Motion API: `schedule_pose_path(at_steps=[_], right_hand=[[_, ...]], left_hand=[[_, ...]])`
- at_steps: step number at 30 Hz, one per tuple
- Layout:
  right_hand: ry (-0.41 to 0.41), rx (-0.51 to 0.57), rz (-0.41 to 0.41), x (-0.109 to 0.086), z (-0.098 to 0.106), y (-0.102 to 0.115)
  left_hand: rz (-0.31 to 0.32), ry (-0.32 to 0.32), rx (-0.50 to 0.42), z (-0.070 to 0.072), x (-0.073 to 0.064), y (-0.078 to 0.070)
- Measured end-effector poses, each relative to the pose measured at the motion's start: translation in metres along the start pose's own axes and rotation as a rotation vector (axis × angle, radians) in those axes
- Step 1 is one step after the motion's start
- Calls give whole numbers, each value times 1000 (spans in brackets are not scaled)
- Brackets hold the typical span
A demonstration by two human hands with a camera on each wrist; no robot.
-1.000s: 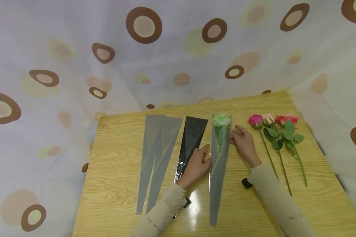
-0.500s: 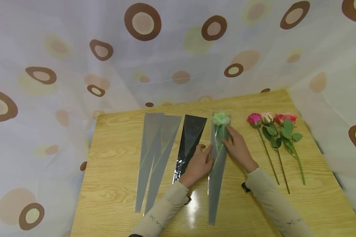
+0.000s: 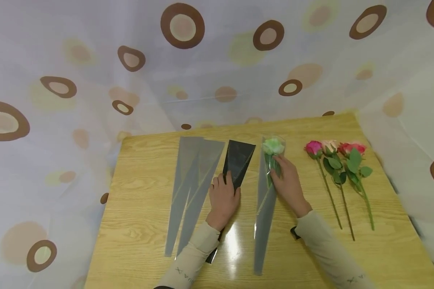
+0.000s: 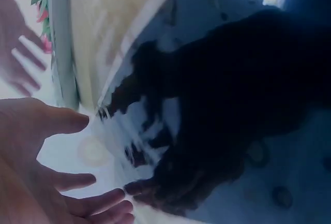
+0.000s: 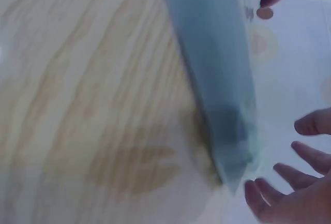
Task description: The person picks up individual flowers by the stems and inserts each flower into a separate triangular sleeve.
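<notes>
My left hand (image 3: 224, 200) lies over the black flower sleeve (image 3: 240, 158), fingers reaching across its middle. In the left wrist view its fingers (image 4: 77, 181) are spread and fairly straight beside the shiny black film (image 4: 232, 105). My right hand (image 3: 289, 182) touches the right edge of a grey, part-clear sleeve (image 3: 265, 237), just below the pale green rose (image 3: 273, 146) inside it. The right wrist view shows that hand's fingers (image 5: 300, 177) apart and loosely bent next to the bluish-looking sleeve (image 5: 217, 53). The right hand hides part of the rose's leaves.
Left of the black sleeve, two grey sleeves (image 3: 182, 192) overlap on the wooden table (image 3: 137, 200). Several loose roses lie at the right: a magenta one (image 3: 314, 147), a pale pink one (image 3: 329, 146) and red-pink blooms (image 3: 349, 149). Dotted cloth (image 3: 202, 72) rises behind the table.
My left hand has moved left from the rose's sleeve onto the black sleeve. My right hand came in from the right onto the rose's sleeve and has stayed there.
</notes>
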State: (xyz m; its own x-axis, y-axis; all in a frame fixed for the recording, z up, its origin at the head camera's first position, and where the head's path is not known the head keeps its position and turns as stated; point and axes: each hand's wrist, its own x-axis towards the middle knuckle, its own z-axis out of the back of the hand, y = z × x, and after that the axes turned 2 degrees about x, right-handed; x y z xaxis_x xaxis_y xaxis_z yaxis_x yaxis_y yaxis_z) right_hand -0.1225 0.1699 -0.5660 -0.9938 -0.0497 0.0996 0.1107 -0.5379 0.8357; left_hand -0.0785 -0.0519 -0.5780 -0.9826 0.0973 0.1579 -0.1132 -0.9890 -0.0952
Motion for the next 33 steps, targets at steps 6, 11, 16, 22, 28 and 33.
schedule_pose_path(at_steps=[6,11,16,22,28,33], right_hand=[[-6,42,9,-3,-8,22],[137,63,-43,-6,-17,34],[357,85,-122,-4,-30,44],[530,-1,-201,1,-46,48],[529,203,-332,17,-58,51],[437,508,-491,30,-64,47]], left_hand=[[9,45,60,-9,-2,0],[12,33,76,-9,-1,-3],[6,35,53,-7,2,-2],[-13,2,24,-4,8,5],[13,8,-153,2,13,15],[-12,45,-189,11,7,20]])
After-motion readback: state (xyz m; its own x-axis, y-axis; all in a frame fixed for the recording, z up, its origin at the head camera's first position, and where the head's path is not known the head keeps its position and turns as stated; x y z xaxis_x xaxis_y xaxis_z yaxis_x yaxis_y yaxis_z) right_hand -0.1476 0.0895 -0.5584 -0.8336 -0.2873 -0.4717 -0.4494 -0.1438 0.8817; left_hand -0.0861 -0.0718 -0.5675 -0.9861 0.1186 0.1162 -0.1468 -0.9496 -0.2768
